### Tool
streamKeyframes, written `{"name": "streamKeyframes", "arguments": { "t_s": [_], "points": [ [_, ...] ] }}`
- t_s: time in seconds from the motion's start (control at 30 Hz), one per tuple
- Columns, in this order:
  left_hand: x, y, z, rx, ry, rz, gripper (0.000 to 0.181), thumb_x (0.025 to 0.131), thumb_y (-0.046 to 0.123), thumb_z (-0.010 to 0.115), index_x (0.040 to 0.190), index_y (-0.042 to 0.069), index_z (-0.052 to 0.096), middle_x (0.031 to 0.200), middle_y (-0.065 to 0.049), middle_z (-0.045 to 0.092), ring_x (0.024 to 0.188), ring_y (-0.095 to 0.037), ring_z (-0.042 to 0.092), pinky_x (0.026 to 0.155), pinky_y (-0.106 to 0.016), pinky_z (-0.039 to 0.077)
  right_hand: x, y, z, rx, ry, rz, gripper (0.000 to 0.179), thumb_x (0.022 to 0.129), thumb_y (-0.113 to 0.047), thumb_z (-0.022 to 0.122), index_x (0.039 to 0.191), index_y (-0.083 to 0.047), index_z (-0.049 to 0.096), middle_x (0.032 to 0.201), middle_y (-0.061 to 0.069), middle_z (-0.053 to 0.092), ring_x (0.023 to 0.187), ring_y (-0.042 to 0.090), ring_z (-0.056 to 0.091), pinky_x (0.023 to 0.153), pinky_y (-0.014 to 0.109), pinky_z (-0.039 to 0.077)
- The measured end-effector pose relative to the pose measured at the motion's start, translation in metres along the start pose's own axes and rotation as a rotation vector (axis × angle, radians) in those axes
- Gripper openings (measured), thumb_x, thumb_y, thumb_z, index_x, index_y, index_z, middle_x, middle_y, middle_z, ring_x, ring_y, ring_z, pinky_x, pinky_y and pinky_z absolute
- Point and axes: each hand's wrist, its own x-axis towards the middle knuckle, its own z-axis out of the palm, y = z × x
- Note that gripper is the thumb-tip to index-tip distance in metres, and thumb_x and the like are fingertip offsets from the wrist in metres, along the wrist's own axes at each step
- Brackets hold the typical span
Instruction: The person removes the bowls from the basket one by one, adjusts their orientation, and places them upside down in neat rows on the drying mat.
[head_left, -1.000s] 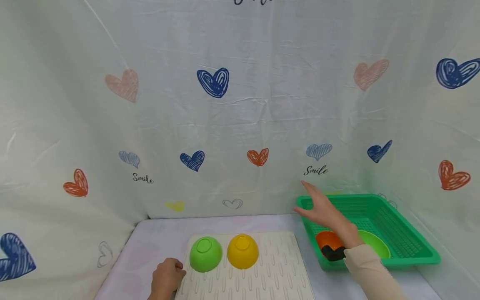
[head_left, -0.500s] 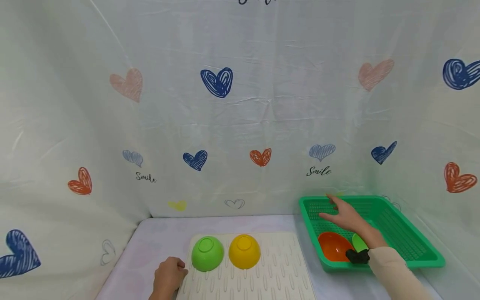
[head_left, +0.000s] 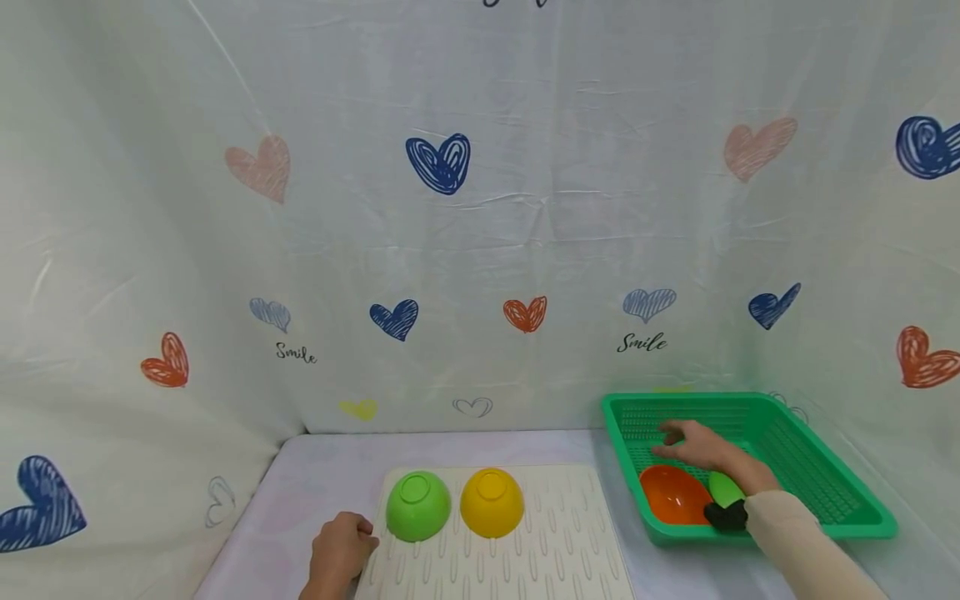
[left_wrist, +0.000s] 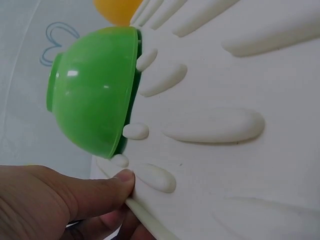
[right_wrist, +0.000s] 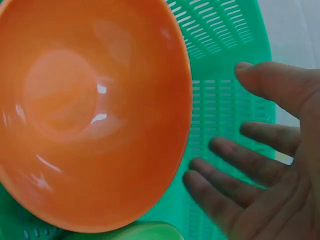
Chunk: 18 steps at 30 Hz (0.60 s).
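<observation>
My left hand (head_left: 337, 550) pinches the left edge of a white ridged drying mat (left_wrist: 215, 165) between thumb and fingers. Beside it on the mat, a green bowl (head_left: 417, 506) lies upside down, with an upside-down yellow bowl (head_left: 491, 502) to its right. Over the green basket (head_left: 862, 521), my right hand (head_left: 701, 446) has its fingers spread and holds nothing. An orange bowl (right_wrist: 95, 115) sits in the basket with its hollow facing up, just apart from the right fingertips. Partly hidden by the right wrist is a light green bowl (head_left: 725, 489).
A light tablecloth (head_left: 277, 500) covers the table around the mat. Behind and at the sides hangs a white curtain (head_left: 570, 250) printed with hearts. A black strap (head_left: 726, 515) is round the right wrist.
My right hand has moved right and down, from above the basket's left rim to over its inside near the orange bowl. The left hand stays at the mat's edge.
</observation>
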Motion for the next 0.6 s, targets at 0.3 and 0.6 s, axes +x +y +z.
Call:
{"name": "streamKeyframes", "arguments": {
  "t_s": [0.3, 0.6],
  "points": [
    [-0.0003, 0.0012, -0.0017, -0.015, -0.026, -0.011, 0.014, 0.078, 0.012, 0.078, 0.085, 0.003, 0.07, 0.073, -0.003, 0.067, 0.069, -0.021, 0.062, 0.064, -0.042, 0.052, 0.0, 0.0053, 0.0035, 0.105, -0.097, 0.089, 0.053, 0.09, -0.027, 0.068, 0.127, 0.009, 0.054, 0.121, 0.026, 0.06, 0.098, 0.03, 0.063, 0.075, 0.044, 0.056],
    [0.0, -0.0008, -0.0014, -0.024, -0.025, -0.006, 0.014, 0.078, 0.012, 0.078, 0.086, 0.002, 0.07, 0.074, -0.003, 0.067, 0.069, -0.021, 0.062, 0.063, -0.041, 0.052, -0.0014, 0.005, 0.0053, 0.095, -0.144, 0.101, 0.034, 0.09, -0.014, 0.065, 0.118, 0.005, 0.063, 0.115, 0.02, 0.065, 0.098, 0.029, 0.063, 0.073, 0.044, 0.054]
  ]
}}
